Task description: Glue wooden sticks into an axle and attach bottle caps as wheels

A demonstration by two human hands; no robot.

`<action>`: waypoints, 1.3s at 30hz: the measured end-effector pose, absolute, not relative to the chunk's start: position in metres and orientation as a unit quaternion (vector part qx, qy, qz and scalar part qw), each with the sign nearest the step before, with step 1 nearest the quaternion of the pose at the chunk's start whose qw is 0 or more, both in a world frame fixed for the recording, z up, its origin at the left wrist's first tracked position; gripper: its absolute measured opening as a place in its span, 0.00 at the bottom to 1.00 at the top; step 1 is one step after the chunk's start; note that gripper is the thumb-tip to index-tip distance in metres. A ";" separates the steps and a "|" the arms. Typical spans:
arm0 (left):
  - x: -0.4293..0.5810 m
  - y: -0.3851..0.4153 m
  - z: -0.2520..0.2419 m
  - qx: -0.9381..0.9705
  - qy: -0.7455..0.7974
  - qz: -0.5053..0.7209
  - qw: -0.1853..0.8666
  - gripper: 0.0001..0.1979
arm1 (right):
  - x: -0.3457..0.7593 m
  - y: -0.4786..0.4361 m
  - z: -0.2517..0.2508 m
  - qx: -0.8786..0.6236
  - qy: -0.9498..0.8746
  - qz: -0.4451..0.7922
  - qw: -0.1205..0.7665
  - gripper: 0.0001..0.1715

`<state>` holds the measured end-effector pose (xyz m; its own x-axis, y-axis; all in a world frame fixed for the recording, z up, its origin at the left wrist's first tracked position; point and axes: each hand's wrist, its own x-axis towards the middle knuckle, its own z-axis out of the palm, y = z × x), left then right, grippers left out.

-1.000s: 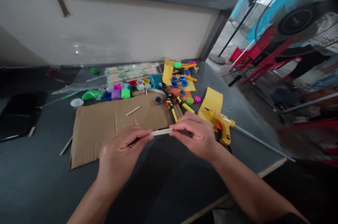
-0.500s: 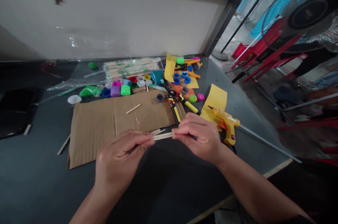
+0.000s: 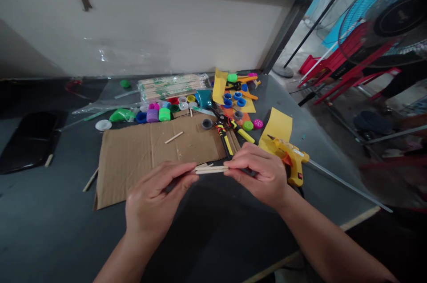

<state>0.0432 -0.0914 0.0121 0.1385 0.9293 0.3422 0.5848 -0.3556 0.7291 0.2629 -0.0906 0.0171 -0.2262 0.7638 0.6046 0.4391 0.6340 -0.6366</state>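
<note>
Two short wooden sticks (image 3: 211, 169) lie side by side, level, between my hands above the dark table. My left hand (image 3: 158, 198) pinches their left ends between thumb and fingers. At the right ends, my right hand (image 3: 258, 176) grips them the same way. Just behind the held sticks, other pale stick pieces are partly hidden. A flat cardboard sheet (image 3: 133, 154) lies beyond my left hand, with one loose stick (image 3: 174, 137) on it. Beyond my right hand are pliers (image 3: 227, 134) with yellow and black handles.
A yellow glue gun (image 3: 293, 160) with a long clear glue stick rests right of my right hand, by yellow paper (image 3: 278, 123). Bottle caps, bagged wooden sticks (image 3: 173, 86) and a green bag (image 3: 122, 115) line the back. A black phone-like object (image 3: 28, 140) lies left. A fan (image 3: 396, 20) stands right.
The whole view has shifted slightly, so table things appear a little further right. Both hands keep their pinch; the two sticks now look more level and evenly aligned.
</note>
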 end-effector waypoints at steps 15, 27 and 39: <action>0.041 -0.091 0.012 0.774 0.442 0.426 0.152 0.05 | 0.262 -0.090 0.016 -0.361 -0.774 0.167 0.492 0.04; 0.039 -0.091 0.013 0.784 0.430 0.425 0.141 0.05 | 0.263 -0.089 0.015 -0.355 -0.779 0.166 0.489 0.03; 0.040 -0.091 0.013 0.791 0.420 0.424 0.136 0.05 | 0.262 -0.090 0.020 -0.347 -0.787 0.143 0.490 0.02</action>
<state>0.0401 -0.0914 0.0132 0.2883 0.7795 0.5562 0.5497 -0.6103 0.5704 0.2621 -0.0899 0.0198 -0.2793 0.6858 0.6721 0.4062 0.7186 -0.5644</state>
